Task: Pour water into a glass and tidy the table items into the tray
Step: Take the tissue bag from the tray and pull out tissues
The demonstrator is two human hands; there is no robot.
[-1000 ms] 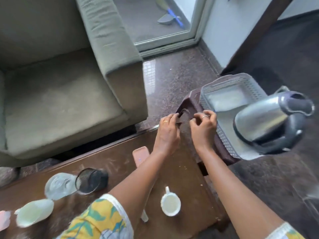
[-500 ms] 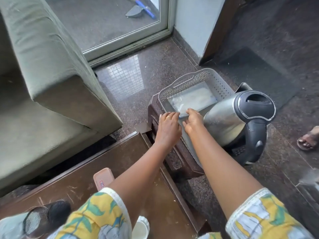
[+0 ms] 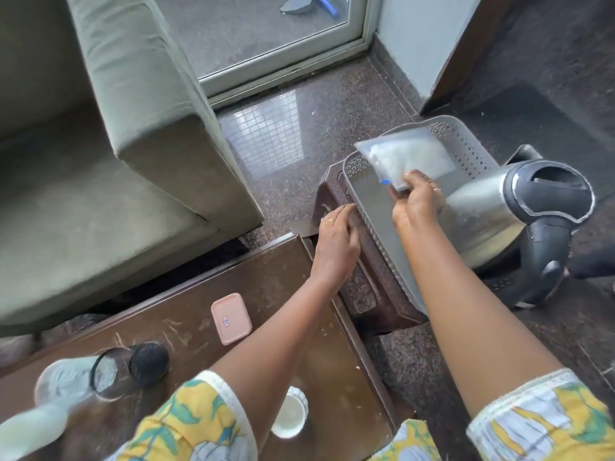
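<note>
Your scratched dark brown wooden table (image 3: 266, 294) carries most of what needs tidying, while the grey perforated plastic tray (image 3: 466, 151) sits off its far corner on a dark brown plastic stool (image 3: 336, 194), with the stainless steel electric kettle (image 3: 492, 214) and its black lid and handle at the tray's right end. The change is in the tray — the clear zip-seal plastic bag (image 3: 406, 154), which half a second ago lay flat on the tray floor under both your hands, is now lifted and tilted above it, pinched at its near corner by your right hand (image 3: 416, 201), fingers clamped on the bag. Your left hand (image 3: 336, 241) has let go and rests loosely curled against the tray's near rim, holding nothing. I judge you are clearing or repositioning the bag to make room, so tidying has barely begun. On the table wait the pink rectangular plastic lid (image 3: 230, 318), the black mesh cup (image 3: 129, 369) on its side, a clear glass (image 3: 63, 377) too blurred to tell whether it holds water, and the small white ceramic cup (image 3: 289, 414).
</note>
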